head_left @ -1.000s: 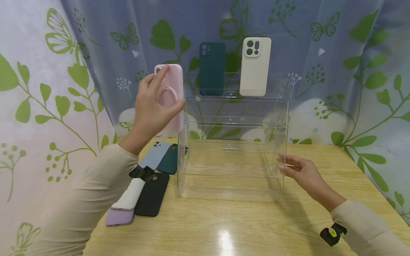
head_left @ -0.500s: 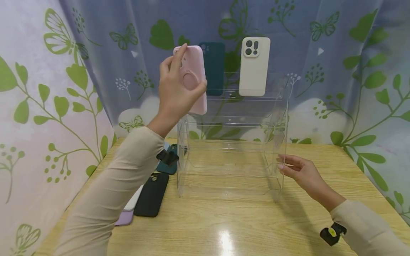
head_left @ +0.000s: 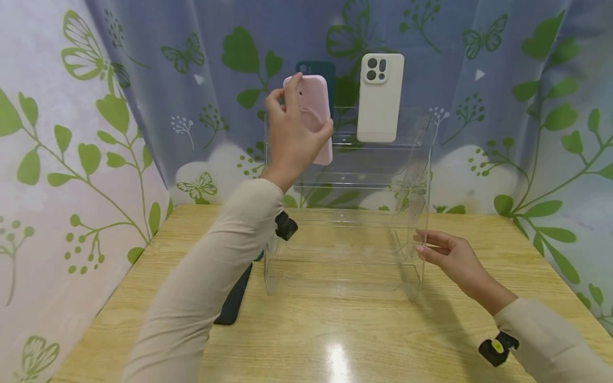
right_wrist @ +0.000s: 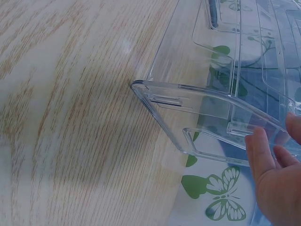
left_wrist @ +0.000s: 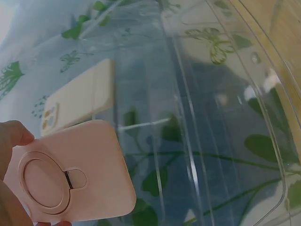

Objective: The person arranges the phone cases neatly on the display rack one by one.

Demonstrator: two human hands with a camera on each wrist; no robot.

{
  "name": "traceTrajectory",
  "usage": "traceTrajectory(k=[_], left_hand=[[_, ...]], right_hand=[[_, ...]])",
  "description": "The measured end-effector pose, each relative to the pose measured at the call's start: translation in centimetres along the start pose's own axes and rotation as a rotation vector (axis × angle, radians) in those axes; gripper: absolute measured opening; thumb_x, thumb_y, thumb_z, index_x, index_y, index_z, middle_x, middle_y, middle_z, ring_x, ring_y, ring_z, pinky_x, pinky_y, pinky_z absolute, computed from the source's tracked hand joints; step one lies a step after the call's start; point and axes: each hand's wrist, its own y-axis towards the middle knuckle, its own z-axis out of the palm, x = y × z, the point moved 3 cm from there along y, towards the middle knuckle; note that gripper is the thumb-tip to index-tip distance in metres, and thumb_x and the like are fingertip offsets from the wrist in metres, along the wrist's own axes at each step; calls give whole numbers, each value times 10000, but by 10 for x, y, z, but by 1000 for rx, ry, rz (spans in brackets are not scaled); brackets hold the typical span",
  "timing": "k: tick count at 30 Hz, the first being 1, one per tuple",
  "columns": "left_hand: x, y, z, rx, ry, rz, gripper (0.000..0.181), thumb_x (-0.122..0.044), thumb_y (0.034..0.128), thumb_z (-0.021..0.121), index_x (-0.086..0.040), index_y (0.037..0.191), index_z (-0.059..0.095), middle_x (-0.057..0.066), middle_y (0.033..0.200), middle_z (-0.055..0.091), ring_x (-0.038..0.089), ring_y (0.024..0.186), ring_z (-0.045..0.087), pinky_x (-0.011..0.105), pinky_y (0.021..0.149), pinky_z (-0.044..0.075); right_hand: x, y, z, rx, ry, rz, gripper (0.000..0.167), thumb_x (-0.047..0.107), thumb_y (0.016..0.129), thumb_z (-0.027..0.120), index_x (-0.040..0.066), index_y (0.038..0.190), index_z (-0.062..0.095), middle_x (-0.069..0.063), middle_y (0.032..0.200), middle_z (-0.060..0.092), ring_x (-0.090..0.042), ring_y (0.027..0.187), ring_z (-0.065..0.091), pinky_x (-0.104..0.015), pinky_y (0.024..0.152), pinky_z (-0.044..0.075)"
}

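My left hand (head_left: 296, 139) grips a pink phone case (head_left: 316, 98) with a round ring on its back, fingers at the top and thumb on the right edge. It is held upright in front of the dark teal case (head_left: 328, 69), which it partly covers. A cream case (head_left: 380, 106) stands on the top tier of the clear stepped rack (head_left: 342, 217). In the left wrist view the pink case (left_wrist: 101, 174) is below the cream one (left_wrist: 84, 92). My right hand (head_left: 452, 258) touches the rack's right side panel, thumb and fingers on either side of its edge (right_wrist: 235, 96).
A black case (head_left: 235, 300) lies on the wooden table (head_left: 364, 335) left of the rack, partly behind my left sleeve. A sliver of a teal case shows beyond it. A patterned curtain (head_left: 479, 181) hangs behind the rack.
My left hand has carried the pink case rightward from the rack's left side to in front of the standing teal case. The left sleeve now covers more of the cases on the table. My right hand stays put.
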Motion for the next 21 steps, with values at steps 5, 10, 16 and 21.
traceTrajectory(k=[5, 10, 16, 21], left_hand=[[4, 0, 17, 23, 83, -44, 824, -371, 819, 699, -214, 1493, 252, 164, 1370, 278, 270, 1190, 414, 383, 817, 507], [9, -1, 29, 32, 107, -96, 835, -366, 811, 708, -225, 1498, 254, 157, 1378, 270, 287, 1220, 391, 400, 762, 513], [9, -1, 37, 8, 125, -91, 838, -344, 802, 718, -222, 1497, 266, 151, 1374, 260, 315, 1246, 373, 417, 733, 521], [10, -5, 41, 21, 186, -90, 843, -368, 802, 723, -222, 1493, 264, 157, 1401, 241, 328, 1257, 371, 434, 733, 537]], right_hand=[[1, -1, -1, 2, -6, 5, 610, 346, 964, 565, 40, 1460, 385, -227, 1436, 431, 101, 988, 560, -307, 868, 524], [2, -3, -1, -1, -17, 7, 611, 354, 964, 562, 47, 1462, 386, -226, 1434, 435, 99, 986, 560, -379, 890, 516], [1, -3, -2, -6, -7, 0, 602, 346, 964, 564, 41, 1455, 394, -224, 1432, 438, 115, 978, 554, -317, 870, 525], [-1, -2, -2, -2, 1, 2, 608, 351, 963, 565, 50, 1460, 389, -220, 1439, 429, 22, 1048, 582, -312, 876, 522]])
